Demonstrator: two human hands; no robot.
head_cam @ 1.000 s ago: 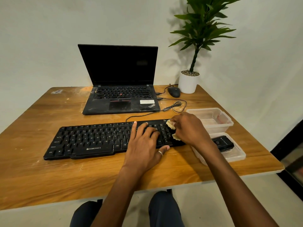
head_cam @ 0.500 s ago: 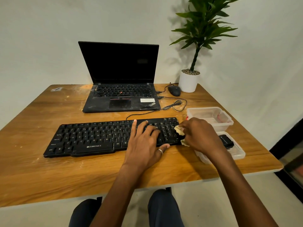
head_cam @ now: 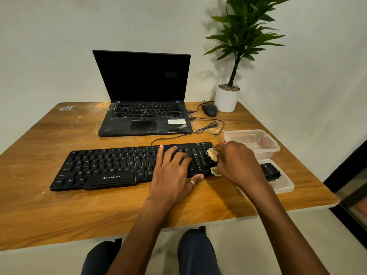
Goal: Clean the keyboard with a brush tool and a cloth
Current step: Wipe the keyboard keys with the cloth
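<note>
A black keyboard [head_cam: 111, 165] lies across the wooden table [head_cam: 49, 205]. My left hand [head_cam: 174, 175] rests flat on its right half, fingers spread on the keys. My right hand [head_cam: 238, 163] grips a pale yellow cloth [head_cam: 212, 154] bunched against the keyboard's right end, over the number pad. Only two scraps of the cloth show past my fingers. No brush tool is visible.
An open black laptop [head_cam: 145, 116] sits behind the keyboard, with a mouse [head_cam: 209, 110] and a potted plant [head_cam: 227, 96] at the back right. A clear plastic box [head_cam: 252, 139] and its lid [head_cam: 286, 185] holding a black device [head_cam: 270, 171] lie right of the keyboard.
My right hand slid the cloth from the number pad toward the keyboard's right end, and it stays there now. My left hand has stayed in place.
</note>
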